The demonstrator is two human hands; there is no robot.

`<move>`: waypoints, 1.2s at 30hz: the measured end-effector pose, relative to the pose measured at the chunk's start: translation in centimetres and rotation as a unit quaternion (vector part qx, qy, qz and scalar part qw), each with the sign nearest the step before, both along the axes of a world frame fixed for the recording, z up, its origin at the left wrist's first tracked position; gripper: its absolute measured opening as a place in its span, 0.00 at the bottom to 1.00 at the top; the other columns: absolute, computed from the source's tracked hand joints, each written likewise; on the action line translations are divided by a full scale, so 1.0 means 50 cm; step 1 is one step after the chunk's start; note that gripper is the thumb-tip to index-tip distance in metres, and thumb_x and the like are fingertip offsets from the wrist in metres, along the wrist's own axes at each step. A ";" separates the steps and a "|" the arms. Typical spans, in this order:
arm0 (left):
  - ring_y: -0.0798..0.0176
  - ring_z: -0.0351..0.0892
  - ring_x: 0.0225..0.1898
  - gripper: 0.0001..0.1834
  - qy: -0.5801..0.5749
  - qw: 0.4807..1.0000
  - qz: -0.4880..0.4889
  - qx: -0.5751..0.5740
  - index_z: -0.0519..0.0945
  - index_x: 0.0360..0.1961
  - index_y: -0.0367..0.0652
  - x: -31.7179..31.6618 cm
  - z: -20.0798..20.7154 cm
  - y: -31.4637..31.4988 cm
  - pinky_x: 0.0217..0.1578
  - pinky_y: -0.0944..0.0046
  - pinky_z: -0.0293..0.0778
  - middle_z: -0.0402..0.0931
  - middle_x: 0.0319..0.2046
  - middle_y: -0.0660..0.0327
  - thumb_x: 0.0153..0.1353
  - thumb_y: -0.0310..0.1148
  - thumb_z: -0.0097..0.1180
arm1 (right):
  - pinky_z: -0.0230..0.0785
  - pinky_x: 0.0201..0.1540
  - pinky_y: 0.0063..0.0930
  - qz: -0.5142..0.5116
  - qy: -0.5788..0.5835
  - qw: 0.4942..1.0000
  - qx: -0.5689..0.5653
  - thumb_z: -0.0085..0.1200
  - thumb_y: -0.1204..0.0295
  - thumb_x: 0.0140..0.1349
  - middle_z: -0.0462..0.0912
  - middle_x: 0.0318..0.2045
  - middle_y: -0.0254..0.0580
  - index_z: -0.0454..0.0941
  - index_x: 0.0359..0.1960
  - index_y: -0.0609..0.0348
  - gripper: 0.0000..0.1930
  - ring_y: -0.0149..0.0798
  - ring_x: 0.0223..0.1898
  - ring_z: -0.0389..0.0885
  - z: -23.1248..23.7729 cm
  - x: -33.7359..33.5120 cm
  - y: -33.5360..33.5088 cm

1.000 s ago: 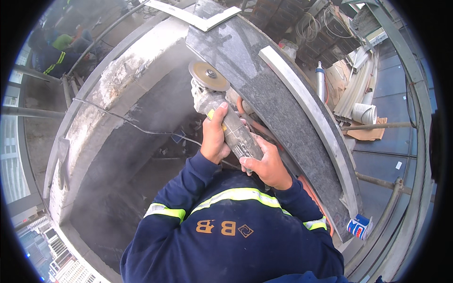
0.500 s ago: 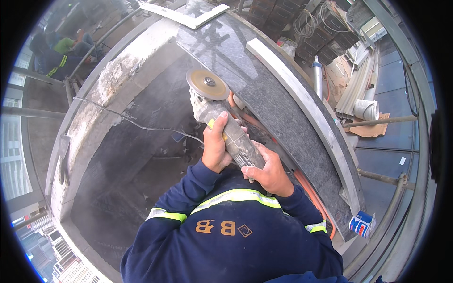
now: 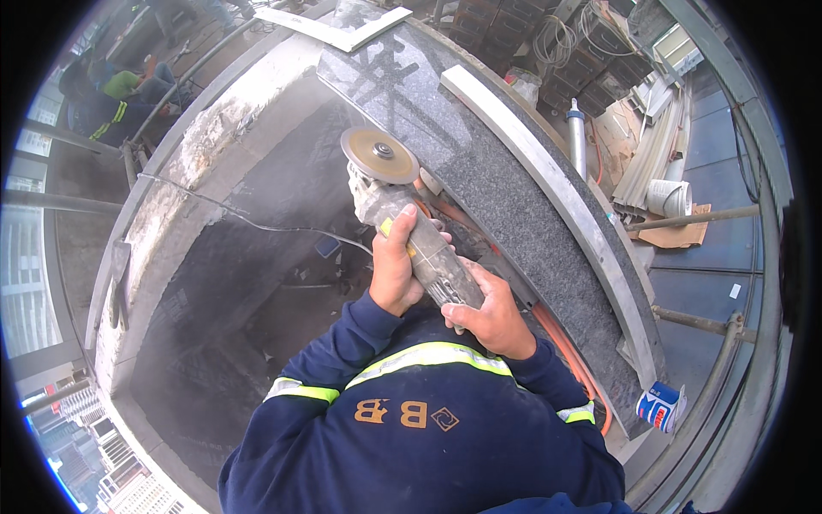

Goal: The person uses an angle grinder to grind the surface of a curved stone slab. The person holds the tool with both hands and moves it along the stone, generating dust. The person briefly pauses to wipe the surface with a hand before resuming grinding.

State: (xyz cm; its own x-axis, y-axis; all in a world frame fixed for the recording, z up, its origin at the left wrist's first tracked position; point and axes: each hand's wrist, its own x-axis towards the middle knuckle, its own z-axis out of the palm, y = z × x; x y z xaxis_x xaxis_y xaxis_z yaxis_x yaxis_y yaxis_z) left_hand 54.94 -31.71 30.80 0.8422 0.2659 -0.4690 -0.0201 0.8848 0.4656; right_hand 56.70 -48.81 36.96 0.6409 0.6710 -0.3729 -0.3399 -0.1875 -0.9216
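Observation:
Both hands hold a dusty angle grinder in front of my chest. My left hand is wrapped round the body just behind its head, thumb on top. Round the rear of the housing, my right hand is closed. A round tan cutting disc faces up at the far end, apart from any surface. To its right lies a long dark grey stone slab. A thin cable runs leftward from near my left hand to the rough pale ledge.
A long pale bar lies along the slab, and a white L-shaped piece rests at its far end. Orange hoses run beneath the slab's near side. A blue and white can stands lower right. Another person is at far left.
The view has shifted slightly. Dust haze over the far part of the slab has thinned. My hands keep the same hold on the angle grinder.

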 end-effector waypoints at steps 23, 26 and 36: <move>0.55 0.85 0.34 0.22 -0.010 1.000 -0.023 -0.002 0.73 0.51 0.35 0.038 -0.013 0.073 0.36 0.51 0.85 0.80 0.35 0.50 0.71 0.45 0.58 | 0.73 0.35 0.23 -0.014 0.000 1.000 0.012 0.64 0.72 0.61 0.82 0.35 0.37 0.71 0.63 0.70 0.30 0.25 0.31 0.79 -0.014 0.028 0.069; 0.54 0.85 0.33 0.22 -0.004 1.000 -0.028 0.006 0.73 0.50 0.35 0.042 -0.013 0.085 0.35 0.52 0.86 0.81 0.34 0.49 0.71 0.45 0.58 | 0.73 0.34 0.23 -0.010 0.001 1.000 0.013 0.63 0.72 0.61 0.82 0.35 0.37 0.71 0.63 0.70 0.30 0.25 0.30 0.79 -0.014 0.033 0.080; 0.52 0.86 0.34 0.28 0.005 0.999 -0.054 0.009 0.73 0.51 0.32 0.062 -0.027 0.123 0.38 0.51 0.85 0.81 0.33 0.47 0.70 0.51 0.58 | 0.73 0.32 0.21 -0.014 -0.008 1.000 0.013 0.65 0.69 0.61 0.82 0.36 0.38 0.70 0.65 0.71 0.32 0.25 0.30 0.80 -0.023 0.048 0.115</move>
